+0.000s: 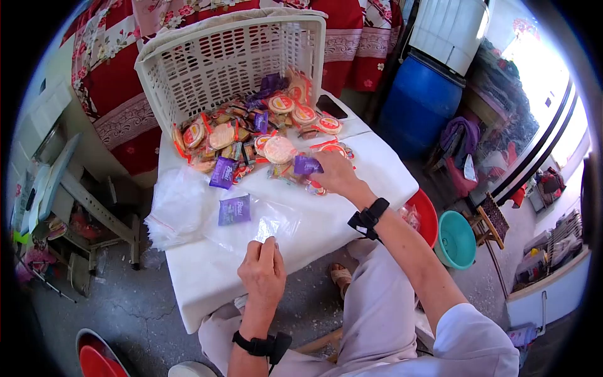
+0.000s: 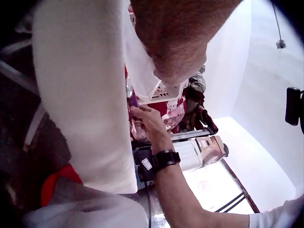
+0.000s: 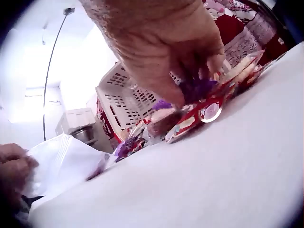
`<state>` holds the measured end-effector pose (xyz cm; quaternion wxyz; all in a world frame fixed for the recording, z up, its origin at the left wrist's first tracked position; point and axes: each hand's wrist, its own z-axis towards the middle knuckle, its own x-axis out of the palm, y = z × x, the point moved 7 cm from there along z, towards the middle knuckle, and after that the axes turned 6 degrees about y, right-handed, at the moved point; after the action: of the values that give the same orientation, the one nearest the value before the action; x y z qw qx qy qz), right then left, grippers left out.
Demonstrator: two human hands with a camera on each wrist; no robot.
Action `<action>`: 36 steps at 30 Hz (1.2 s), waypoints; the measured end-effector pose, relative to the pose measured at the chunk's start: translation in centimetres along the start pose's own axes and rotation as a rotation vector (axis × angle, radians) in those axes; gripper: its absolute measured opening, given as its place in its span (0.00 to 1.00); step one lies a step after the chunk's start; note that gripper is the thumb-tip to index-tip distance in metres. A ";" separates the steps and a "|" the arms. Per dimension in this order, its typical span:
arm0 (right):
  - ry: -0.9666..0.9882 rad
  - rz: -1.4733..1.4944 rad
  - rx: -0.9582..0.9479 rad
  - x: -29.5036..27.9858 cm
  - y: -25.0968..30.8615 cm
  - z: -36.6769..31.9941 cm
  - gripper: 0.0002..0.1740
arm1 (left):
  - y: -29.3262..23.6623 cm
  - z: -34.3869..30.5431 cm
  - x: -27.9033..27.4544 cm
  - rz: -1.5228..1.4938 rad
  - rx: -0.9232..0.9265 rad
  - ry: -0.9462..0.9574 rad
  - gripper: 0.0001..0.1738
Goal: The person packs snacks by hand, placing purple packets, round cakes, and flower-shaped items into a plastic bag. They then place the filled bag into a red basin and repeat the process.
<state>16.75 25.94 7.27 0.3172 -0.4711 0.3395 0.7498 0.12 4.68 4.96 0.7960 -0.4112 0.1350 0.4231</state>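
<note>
My left hand point(image 1: 262, 269) pinches the near edge of a clear plastic bag point(image 1: 282, 221) lying on the white-covered table. One purple packet point(image 1: 234, 210) shows through the bag's far left part. Over at the pile's right side, my right hand point(image 1: 340, 176) holds another purple packet point(image 1: 308, 165) between thumb and fingers. In the right wrist view, this packet point(image 3: 197, 90) sits under the curled fingers, close over red-edged wrapped round wafers point(image 3: 210, 112). A third purple packet point(image 1: 223, 173) lies at the pile's front.
A white plastic basket point(image 1: 229, 66) lies tipped on its side, snacks spilling from it onto the table point(image 1: 352, 220). Several clear bags point(image 1: 179, 204) are stacked at the left. A dark phone point(image 1: 331, 107) lies behind the pile. Red point(image 1: 427, 213) and green basins point(image 1: 455, 239) stand at the right.
</note>
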 end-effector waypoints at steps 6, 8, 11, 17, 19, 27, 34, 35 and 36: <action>-0.203 0.184 0.126 -2.3 -0.8 -2.4 0.18 | 0.1 0.0 0.1 -0.017 0.004 -0.013 0.07; -0.002 0.636 0.214 -3.3 0.4 -5.1 0.17 | 0.2 0.1 0.0 -0.033 -0.007 -0.039 0.07; 0.354 1.134 0.311 -2.4 5.3 -10.2 0.16 | 0.9 0.2 -0.1 -0.077 -0.052 -0.011 0.07; 0.380 0.972 0.363 -0.1 8.2 -12.2 0.17 | 1.3 0.0 0.0 -0.083 -0.080 -0.049 0.07; 0.332 0.967 0.306 1.5 8.7 -11.3 0.15 | 0.7 -0.3 0.0 -0.014 -0.007 -0.062 0.09; 0.302 1.206 0.186 5.6 11.6 -7.9 0.17 | 0.6 -0.1 -0.3 0.024 0.020 -0.084 0.09; 0.260 1.277 0.407 6.7 10.5 -9.2 0.21 | 0.5 -0.3 0.0 0.027 0.006 -0.012 0.11; 0.262 1.276 0.409 6.6 10.6 -9.1 0.21 | 0.5 -0.3 0.1 0.026 0.003 -0.012 0.11; 0.278 1.189 0.375 6.3 11.0 -8.8 0.18 | 0.3 -0.3 0.1 0.012 0.016 -0.025 0.11</action>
<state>10.05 13.59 0.91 -0.1227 -0.2316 0.7063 0.6576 -0.05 4.61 4.56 0.7983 -0.3987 0.1308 0.4321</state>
